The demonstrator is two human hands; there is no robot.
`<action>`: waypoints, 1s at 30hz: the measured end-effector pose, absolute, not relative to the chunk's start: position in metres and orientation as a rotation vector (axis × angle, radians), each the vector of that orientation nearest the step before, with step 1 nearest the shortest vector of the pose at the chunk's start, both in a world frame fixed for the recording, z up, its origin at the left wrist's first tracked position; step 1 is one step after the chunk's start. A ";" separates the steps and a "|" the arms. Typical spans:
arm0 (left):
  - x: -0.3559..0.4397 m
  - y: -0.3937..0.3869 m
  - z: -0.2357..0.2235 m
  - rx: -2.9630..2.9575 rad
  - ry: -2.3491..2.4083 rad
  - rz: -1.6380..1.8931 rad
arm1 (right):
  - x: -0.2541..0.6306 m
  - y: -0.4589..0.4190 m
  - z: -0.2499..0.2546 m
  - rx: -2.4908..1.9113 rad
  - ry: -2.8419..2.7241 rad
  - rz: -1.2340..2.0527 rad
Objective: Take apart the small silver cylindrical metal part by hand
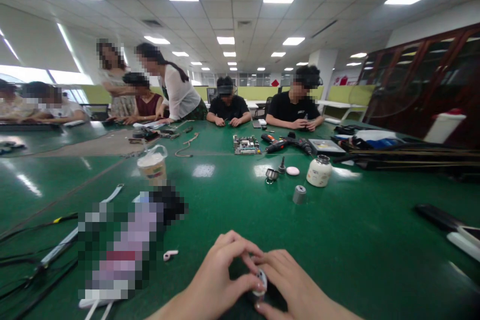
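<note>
At the front edge of the green table, my left hand (228, 270) curls its thumb and fingers around a small round grey-white part (261, 279) with dark spots on its face. From the other side my right hand (287, 282) closes on the same part, its fingers meeting those of my left. Both hands cover much of it, so its exact kind is unclear. Left of my hands lies a small pale pink piece (170, 255) with a dark hole. Beyond them stand a grey cylinder (299, 194) and a cream, open-necked flask (319, 172).
A metal cup-like part (271, 175), a dark pointed part (282, 165) and a pink disc (292, 171) sit near the flask. Behind are a circuit board (246, 145) and power drill (277, 145). A drink cup (153, 165) and cables are left. Several people sit or stand around.
</note>
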State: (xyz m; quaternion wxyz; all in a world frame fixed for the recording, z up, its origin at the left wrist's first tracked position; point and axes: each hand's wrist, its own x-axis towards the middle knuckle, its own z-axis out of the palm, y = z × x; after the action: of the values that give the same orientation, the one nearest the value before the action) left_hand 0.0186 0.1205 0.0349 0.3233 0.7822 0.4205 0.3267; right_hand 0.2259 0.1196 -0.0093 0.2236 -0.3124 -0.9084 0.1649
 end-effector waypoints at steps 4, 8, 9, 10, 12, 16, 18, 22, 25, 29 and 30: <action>0.017 0.120 0.028 2.029 0.989 0.866 | 0.226 0.122 -0.014 -0.827 -2.535 0.398; 0.018 0.120 0.022 1.977 0.988 0.901 | 0.228 0.124 -0.020 -0.815 -2.513 0.380; 0.018 0.121 0.021 1.953 1.010 0.920 | 0.228 0.125 -0.021 -0.817 -2.515 0.382; 0.019 0.121 0.020 1.927 1.030 0.936 | 0.229 0.125 -0.021 -0.822 -2.521 0.385; 0.021 0.121 0.018 1.874 1.059 0.964 | 0.229 0.126 -0.021 -0.844 -2.538 0.396; 0.026 0.120 0.016 1.852 1.079 1.009 | 0.227 0.126 -0.019 -0.870 -2.545 0.412; 0.028 0.118 0.016 1.842 1.097 1.033 | 0.227 0.125 -0.018 -0.876 -2.537 0.409; 0.031 0.115 0.014 1.804 1.100 1.075 | 0.227 0.126 -0.021 -0.884 -2.542 0.411; 0.032 0.113 0.010 1.783 1.090 1.119 | 0.229 0.130 -0.030 -0.832 -2.543 0.378; 0.034 0.111 0.003 1.815 1.029 1.228 | 0.229 0.137 -0.048 -0.783 -2.514 0.245; 0.035 0.111 0.002 1.829 1.002 1.251 | 0.229 0.138 -0.053 -0.784 -2.496 0.196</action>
State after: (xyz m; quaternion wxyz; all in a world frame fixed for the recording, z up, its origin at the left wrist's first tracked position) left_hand 0.0347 0.1112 0.0015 0.3475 0.7051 0.3864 0.4825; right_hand 0.2286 0.1378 -0.0532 0.2561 -0.2890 -0.9196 0.0722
